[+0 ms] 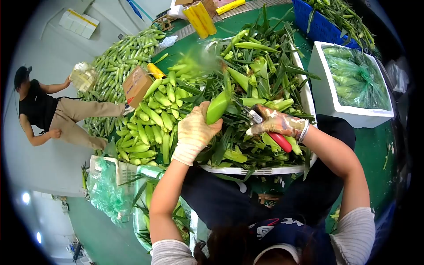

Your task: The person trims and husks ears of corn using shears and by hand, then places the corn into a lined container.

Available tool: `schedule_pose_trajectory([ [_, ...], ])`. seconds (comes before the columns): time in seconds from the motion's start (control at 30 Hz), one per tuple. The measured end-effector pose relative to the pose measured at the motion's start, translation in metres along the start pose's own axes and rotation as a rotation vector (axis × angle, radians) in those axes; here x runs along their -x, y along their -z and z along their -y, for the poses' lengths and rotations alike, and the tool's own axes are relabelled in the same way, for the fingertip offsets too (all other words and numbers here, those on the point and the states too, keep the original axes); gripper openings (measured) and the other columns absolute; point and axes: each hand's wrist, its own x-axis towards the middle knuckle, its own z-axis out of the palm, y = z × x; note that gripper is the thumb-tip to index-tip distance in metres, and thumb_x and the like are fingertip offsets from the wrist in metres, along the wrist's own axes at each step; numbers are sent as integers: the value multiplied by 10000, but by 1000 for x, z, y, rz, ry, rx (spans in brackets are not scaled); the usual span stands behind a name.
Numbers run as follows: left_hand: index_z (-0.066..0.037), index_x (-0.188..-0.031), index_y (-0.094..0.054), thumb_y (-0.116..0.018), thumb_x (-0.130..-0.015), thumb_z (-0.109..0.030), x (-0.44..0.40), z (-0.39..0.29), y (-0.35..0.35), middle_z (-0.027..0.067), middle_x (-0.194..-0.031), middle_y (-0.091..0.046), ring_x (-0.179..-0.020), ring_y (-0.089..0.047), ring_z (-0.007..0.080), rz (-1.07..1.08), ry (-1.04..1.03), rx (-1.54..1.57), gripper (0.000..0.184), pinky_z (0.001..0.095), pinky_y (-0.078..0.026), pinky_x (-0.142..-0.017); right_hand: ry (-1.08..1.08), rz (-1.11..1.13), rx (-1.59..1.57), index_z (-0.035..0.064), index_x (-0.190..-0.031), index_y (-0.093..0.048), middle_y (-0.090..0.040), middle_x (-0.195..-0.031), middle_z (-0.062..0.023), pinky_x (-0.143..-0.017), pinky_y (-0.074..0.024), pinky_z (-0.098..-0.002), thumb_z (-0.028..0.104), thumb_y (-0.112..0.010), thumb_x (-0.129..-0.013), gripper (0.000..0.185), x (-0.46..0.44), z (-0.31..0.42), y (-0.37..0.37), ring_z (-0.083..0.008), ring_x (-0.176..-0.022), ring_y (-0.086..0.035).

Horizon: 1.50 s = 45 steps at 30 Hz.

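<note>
My left hand (196,130), in a pale work glove, is wrapped round a green ear of corn in its husk (218,107), held tilted with one end up. In my right hand (282,122), in a patterned glove, is a pair of red-handled pruning shears (280,142), their metal end pointing left near the ear. Below both hands lies a heap of corn ears and loose leaves (247,132) in a large white tub (238,170). Trimmed ears (152,117) are piled to the left of the tub.
A white foam box (360,115) with bagged corn stands right, below a blue crate (309,20) of leaves. Further left are a cardboard box (136,86), wrapped ears (126,55) and a green-bagged basket (125,174). Another person (53,106) stands at far left, holding a clear bundle.
</note>
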Motion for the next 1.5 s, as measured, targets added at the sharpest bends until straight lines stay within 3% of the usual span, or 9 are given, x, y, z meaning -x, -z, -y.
schedule_pose_trajectory([
  [0.2, -84, -1161, -558, -732, -704, -350, 9, -6, -14, 121, -1017, -650, -874, -643, 302, 35, -118, -28, 557, 375, -520, -755, 34, 32, -148, -23, -1060, -523, -576, -985, -118, -815, -453, -304, 336, -779, -721, 556, -2, -5, 4, -175, -898, -534],
  [0.43, -28, -1184, -535, -731, -718, -302, 1, 0, -3, 153, -956, -665, -822, -658, 285, 21, -155, 268, 576, 339, -523, -751, -202, -99, -599, 49, -751, -522, -521, -545, -25, -412, -464, -262, 168, -740, -759, 248, 16, -19, -7, -120, -413, -496],
  [0.53, -4, -1247, -502, -717, -725, -204, -6, 36, 10, 100, -978, -655, -856, -632, 203, 126, 60, 991, 599, 309, -508, -784, -201, -37, -830, 58, -830, -530, -563, -688, -24, -503, -481, -259, 169, -700, -790, 207, 31, -23, 4, -102, -564, -555],
  [0.67, -6, -1170, -500, -670, -741, -340, -13, 28, 16, 106, -960, -606, -871, -616, 229, 216, -57, 1596, 570, 354, -512, -798, 65, 78, -171, 100, -914, -476, -522, -767, -26, -651, -456, -313, 382, -738, -738, 424, 31, -20, -13, -168, -720, -518],
  [0.87, -30, -1052, -516, -736, -700, -570, -4, 7, -14, 96, -877, -598, -734, -636, 213, 308, 35, 1564, 682, 347, -537, -662, 69, 9, 56, -4, -1130, -456, -583, -972, -160, -792, -466, -328, 456, -758, -695, 702, 20, -2, -24, -240, -854, -554],
  [0.97, -33, -1101, -491, -724, -738, -526, 2, -10, -17, 95, -858, -612, -735, -643, 213, 342, 65, 1433, 655, 340, -534, -657, 235, 77, -356, 34, -1017, -530, -603, -846, -63, -686, -489, -289, 201, -762, -754, 388, 8, 30, -18, -161, -776, -603],
  [1.13, -35, -978, -544, -643, -794, -570, -21, 21, -16, 119, -774, -623, -663, -631, 226, -103, 225, 1540, 574, 357, -536, -635, -68, -234, -933, 50, -876, -505, -540, -637, -3, -469, -508, -258, 215, -752, -773, 314, 12, 25, -2, -122, -487, -551],
  [1.37, -84, -1145, -475, -610, -797, -583, -46, 103, -27, 134, -1041, -549, -928, -545, 289, -821, 687, 2260, 623, 506, -452, -873, -130, -104, 365, -83, -1206, -379, -553, -1075, -257, -891, -455, -363, 480, -737, -684, 847, 25, -8, -45, -335, -1003, -561],
  [1.5, -76, -1154, -466, -589, -807, -583, -31, 88, -46, 128, -1031, -553, -920, -533, 279, -825, 680, 2241, 627, 481, -432, -895, -117, -145, 631, -167, -1281, -268, -414, -1270, -333, -988, -372, -414, 572, -685, -679, 1041, 8, -12, -67, -417, -1198, -429],
])
